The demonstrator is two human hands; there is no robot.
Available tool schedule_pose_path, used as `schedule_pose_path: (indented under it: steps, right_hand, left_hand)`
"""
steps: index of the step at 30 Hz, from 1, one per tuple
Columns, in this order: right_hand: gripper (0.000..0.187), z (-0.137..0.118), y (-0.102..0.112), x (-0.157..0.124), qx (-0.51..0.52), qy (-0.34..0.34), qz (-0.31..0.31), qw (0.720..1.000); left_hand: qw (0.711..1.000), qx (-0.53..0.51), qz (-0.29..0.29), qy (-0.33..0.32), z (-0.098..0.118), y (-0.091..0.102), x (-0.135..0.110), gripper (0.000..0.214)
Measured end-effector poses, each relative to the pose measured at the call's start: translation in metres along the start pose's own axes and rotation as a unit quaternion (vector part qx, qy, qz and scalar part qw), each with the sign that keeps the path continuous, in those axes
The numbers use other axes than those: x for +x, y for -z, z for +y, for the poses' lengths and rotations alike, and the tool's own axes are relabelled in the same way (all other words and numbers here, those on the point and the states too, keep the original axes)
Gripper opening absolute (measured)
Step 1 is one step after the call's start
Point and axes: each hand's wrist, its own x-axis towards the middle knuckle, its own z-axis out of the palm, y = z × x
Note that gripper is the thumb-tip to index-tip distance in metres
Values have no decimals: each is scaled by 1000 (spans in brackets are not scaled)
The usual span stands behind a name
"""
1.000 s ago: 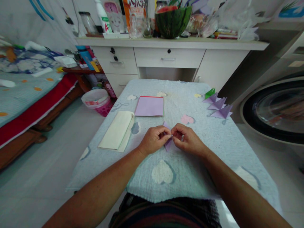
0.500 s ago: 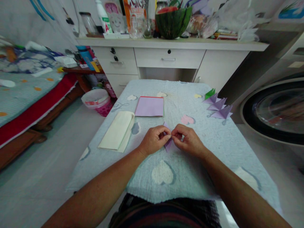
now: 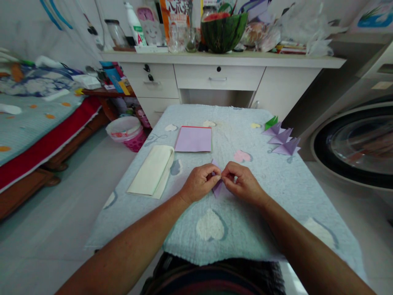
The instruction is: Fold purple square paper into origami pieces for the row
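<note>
A small folded piece of purple paper (image 3: 217, 190) is pinched between my two hands, low over the cloth-covered table. My left hand (image 3: 202, 181) grips it from the left with thumb and forefinger. From the right, my right hand (image 3: 241, 180) pinches it too, and the fingertips of both hands meet. Much of the paper is hidden behind the fingers; a tip shows above and a point below. Beyond my hands lies a stack of square paper (image 3: 193, 139), purple on top with a red edge. Folded purple paper cranes (image 3: 287, 146) and a green one (image 3: 271, 122) stand in a row at right.
A folded cream cloth or paper (image 3: 151, 172) lies left of my hands on the patterned tablecloth (image 3: 245, 237). Behind stands a white counter (image 3: 190, 58) with a cut watermelon (image 3: 224, 35). A washing machine (image 3: 365, 139) is at right, a pink bin (image 3: 127, 131) at left.
My hands keep their pinch on the purple paper almost unmoved. The whole view has shifted very slightly, with things sitting a little lower in the picture.
</note>
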Motion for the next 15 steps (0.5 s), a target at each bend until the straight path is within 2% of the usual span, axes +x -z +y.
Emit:
schedule_pose_path:
  steps: [8, 15]
  right_hand:
    - [9, 1, -1, -1, -3, -36, 2, 999]
    - [9, 1, 0, -1, -2, -26, 6, 1000]
  left_hand:
    - [1000, 12, 6, 26, -1, -2, 1, 5]
    - [1000, 26, 10, 0, 0, -1, 2, 6]
